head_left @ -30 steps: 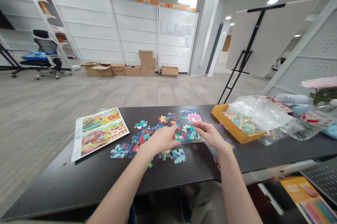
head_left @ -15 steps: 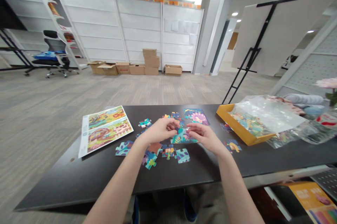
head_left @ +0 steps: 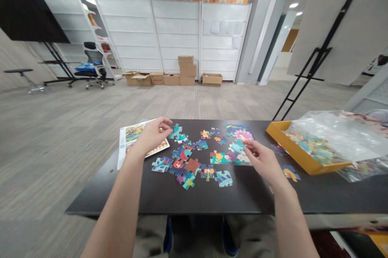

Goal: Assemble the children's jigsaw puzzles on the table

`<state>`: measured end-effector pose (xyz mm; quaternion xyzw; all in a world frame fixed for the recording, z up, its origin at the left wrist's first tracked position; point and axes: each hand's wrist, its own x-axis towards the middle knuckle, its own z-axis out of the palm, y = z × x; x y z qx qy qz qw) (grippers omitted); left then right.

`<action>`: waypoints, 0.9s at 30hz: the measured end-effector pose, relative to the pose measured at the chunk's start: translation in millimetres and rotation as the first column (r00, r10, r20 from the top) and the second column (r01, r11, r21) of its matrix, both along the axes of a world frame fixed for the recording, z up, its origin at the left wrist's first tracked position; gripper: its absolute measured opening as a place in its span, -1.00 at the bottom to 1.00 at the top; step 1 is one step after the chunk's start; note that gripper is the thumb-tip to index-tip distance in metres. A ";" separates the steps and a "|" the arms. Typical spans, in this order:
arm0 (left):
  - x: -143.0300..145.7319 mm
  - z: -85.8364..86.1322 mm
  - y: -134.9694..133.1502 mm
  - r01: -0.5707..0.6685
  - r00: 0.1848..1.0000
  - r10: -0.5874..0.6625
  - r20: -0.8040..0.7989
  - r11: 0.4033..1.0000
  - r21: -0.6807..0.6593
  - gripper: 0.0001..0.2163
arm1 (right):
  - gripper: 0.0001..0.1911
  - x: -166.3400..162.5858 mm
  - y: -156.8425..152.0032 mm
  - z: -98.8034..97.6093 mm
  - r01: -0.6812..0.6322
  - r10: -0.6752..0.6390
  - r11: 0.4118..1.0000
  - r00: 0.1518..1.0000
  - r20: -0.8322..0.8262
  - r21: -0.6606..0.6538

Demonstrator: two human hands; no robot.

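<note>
Several colourful jigsaw pieces (head_left: pixel 188 165) lie scattered on a black table (head_left: pixel 273 193). My left hand (head_left: pixel 151 134) reaches to the far left of the scatter, fingers curled in a pinch beside a teal piece (head_left: pixel 176 132); whether it grips the piece is unclear. It hovers over a printed picture sheet (head_left: pixel 127 144). My right hand (head_left: pixel 263 160) rests at the right edge of a joined patch of pieces (head_left: pixel 235 155), fingers bent and touching it.
A yellow box tray (head_left: pixel 303 161) with puzzle pieces and a clear plastic bag (head_left: pixel 336 132) sits at the right. A loose piece (head_left: pixel 289 173) lies beside my right wrist. Beyond the table are open floor, cardboard boxes (head_left: pixel 186 70), an easel (head_left: pixel 312 64) and an office chair (head_left: pixel 91 68).
My left hand left the joined patch and moved left to the teal piece near the picture sheet. My right hand stayed at the patch. The view turned to the left.
</note>
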<state>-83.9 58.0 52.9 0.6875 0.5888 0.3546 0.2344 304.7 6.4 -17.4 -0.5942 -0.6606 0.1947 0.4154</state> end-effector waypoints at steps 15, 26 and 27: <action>-29.7 -48.4 23.7 -0.236 0.878 0.159 -0.452 0.964 -0.119 -0.72 | -0.70 5.3 0.9 -10.5 0.022 -0.030 0.999 0.974 0.227 0.037; 13.6 -22.0 -1.2 0.096 0.817 -0.212 -0.537 0.967 -0.237 -0.76 | -0.69 3.7 -1.6 -4.9 0.006 -0.009 1.000 0.974 0.225 0.013; 21.9 -20.0 -5.1 0.129 0.799 -0.261 -0.542 0.954 -0.270 -0.73 | -0.70 3.8 -1.5 -5.1 0.007 -0.011 1.000 0.975 0.224 0.018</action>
